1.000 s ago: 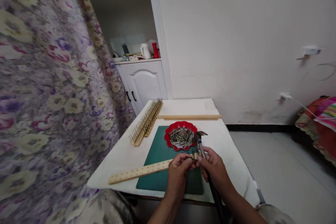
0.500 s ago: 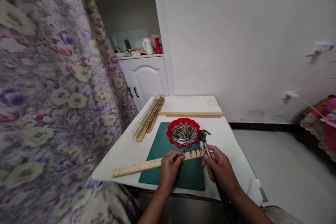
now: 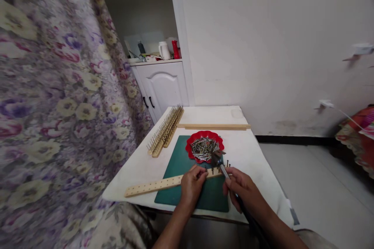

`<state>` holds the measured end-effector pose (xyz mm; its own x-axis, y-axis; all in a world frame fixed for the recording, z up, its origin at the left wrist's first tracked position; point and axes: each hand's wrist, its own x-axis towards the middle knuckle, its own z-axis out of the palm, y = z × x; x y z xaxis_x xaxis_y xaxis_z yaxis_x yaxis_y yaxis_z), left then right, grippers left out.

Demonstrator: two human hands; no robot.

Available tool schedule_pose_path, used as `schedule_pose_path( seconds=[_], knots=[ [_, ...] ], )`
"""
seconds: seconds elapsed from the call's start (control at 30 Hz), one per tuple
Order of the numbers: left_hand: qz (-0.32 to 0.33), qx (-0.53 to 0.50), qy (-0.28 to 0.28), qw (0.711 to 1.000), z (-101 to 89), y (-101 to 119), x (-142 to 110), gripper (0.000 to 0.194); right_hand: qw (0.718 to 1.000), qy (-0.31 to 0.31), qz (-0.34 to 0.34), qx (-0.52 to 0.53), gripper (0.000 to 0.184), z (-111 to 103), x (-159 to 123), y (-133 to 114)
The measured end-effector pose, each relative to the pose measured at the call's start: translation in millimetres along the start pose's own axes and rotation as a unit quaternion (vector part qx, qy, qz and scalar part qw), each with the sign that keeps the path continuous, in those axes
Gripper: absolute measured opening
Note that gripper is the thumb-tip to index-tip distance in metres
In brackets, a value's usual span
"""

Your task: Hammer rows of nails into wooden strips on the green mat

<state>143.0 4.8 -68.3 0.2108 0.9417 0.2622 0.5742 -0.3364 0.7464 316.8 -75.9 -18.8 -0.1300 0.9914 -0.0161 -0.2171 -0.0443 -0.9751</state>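
A long wooden strip (image 3: 154, 185) with a row of holes lies across a green cutting mat (image 3: 178, 171) on a white table (image 3: 137, 169). Several dark nails stand in its right end. My left hand (image 3: 191, 184) is closed in a pinch on a nail at the strip. My right hand (image 3: 242, 190) grips the handle of a small hammer (image 3: 217, 158), whose head hangs just above the standing nails. Behind them sits a red scalloped dish (image 3: 205, 146) heaped with loose nails.
Two wooden strips full of nails (image 3: 165, 130) lie at the table's back left. A plain wooden strip (image 3: 214, 126) lies along the far edge. A flowered curtain (image 3: 58, 105) hangs at the left, a white cabinet (image 3: 162, 85) stands behind, and bare floor (image 3: 315, 186) lies to the right.
The hammer head has come down and to the left, from beside the dish to just over the nails. My left hand has shifted slightly right along the strip.
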Motion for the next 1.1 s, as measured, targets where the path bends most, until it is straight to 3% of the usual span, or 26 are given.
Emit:
schedule_pose_path(
  seconds=[0.3,0.63,1.1],
  knots=[
    [-0.004,-0.002,-0.002,1.0,2.9,-4.3,1.5,0.016,0.999,-0.034,0.015,-0.012,0.038,10.8,-0.4,11.0],
    [-0.003,-0.008,0.0,1.0,3.3,-5.9,1.7,0.015,0.998,-0.026,0.011,-0.06,0.033,16.2,-1.0,8.9],
    [0.001,-0.018,0.006,1.0,5.1,-8.2,-1.7,0.012,1.0,-0.022,-0.001,-0.008,0.036,1.9,-1.0,1.3]
  ],
)
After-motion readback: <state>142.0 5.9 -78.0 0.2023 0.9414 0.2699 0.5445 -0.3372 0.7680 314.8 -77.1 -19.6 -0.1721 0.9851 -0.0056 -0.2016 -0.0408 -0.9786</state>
